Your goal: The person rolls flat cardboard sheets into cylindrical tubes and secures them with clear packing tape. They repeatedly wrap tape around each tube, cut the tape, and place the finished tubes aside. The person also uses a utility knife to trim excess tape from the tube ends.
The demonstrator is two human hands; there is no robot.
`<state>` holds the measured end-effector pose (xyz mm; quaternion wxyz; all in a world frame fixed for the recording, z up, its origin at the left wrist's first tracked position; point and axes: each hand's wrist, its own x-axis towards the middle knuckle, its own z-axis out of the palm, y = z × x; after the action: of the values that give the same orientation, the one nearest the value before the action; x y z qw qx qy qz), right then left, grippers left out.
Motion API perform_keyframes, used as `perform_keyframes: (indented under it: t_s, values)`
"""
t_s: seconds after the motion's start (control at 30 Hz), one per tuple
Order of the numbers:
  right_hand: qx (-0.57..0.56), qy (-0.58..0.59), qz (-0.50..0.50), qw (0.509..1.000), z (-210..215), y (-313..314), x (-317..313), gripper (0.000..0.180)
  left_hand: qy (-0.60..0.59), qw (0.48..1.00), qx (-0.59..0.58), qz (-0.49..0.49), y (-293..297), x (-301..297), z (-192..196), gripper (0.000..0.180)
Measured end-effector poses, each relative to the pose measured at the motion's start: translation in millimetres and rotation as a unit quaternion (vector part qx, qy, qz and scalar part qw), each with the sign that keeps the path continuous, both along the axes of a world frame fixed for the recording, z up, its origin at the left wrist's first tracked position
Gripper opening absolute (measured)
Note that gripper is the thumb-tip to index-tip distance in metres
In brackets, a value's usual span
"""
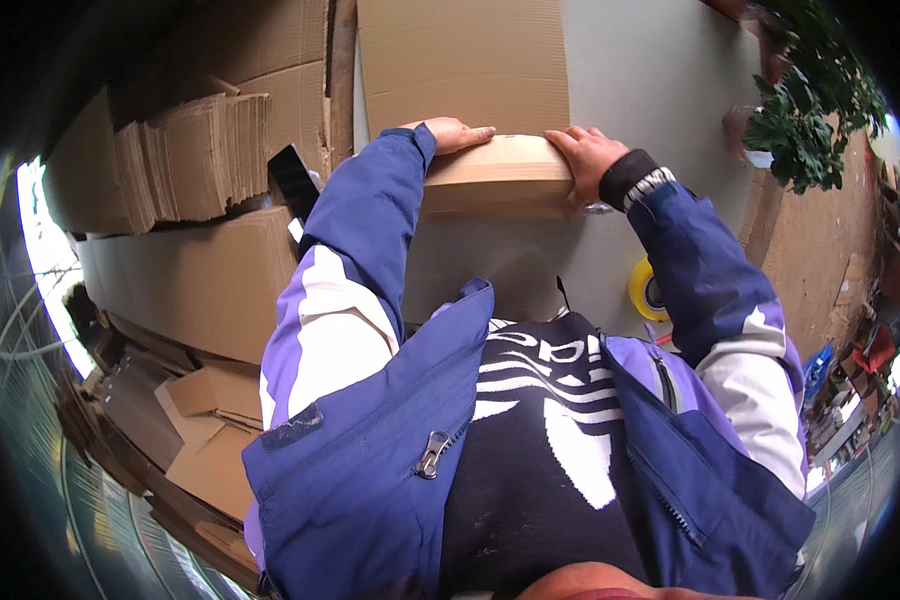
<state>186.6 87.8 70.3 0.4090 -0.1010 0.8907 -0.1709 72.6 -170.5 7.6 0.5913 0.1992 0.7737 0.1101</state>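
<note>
A person's two hands are on a piece of bent cardboard [500, 172] lying across the middle of a grey table [670, 85], a flat brown sheet [465, 65] just beyond it. The left hand [457, 135] lays its fingers close together along the far left edge; whether its thumb grips beneath cannot be told. The right hand [587, 160] is partly spread, clasping the right end. Even pressure from both sides, with the hands kept level, should keep the bend straight and the corners uncrushed.
</note>
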Motion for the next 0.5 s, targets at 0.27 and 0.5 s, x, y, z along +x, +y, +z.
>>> perform_keyframes:
  t_s: [0.27,0.5]
  values:
    - [-0.085,-0.096,-0.008,0.992,-31,15,-33,0.119,0.298,0.922,0.192,-0.159,58,75,44,0.092]
    - [0.091,0.212,0.001,0.973,5,-8,46,0.105,0.327,0.911,0.220,-0.122,48,85,30,0.101]
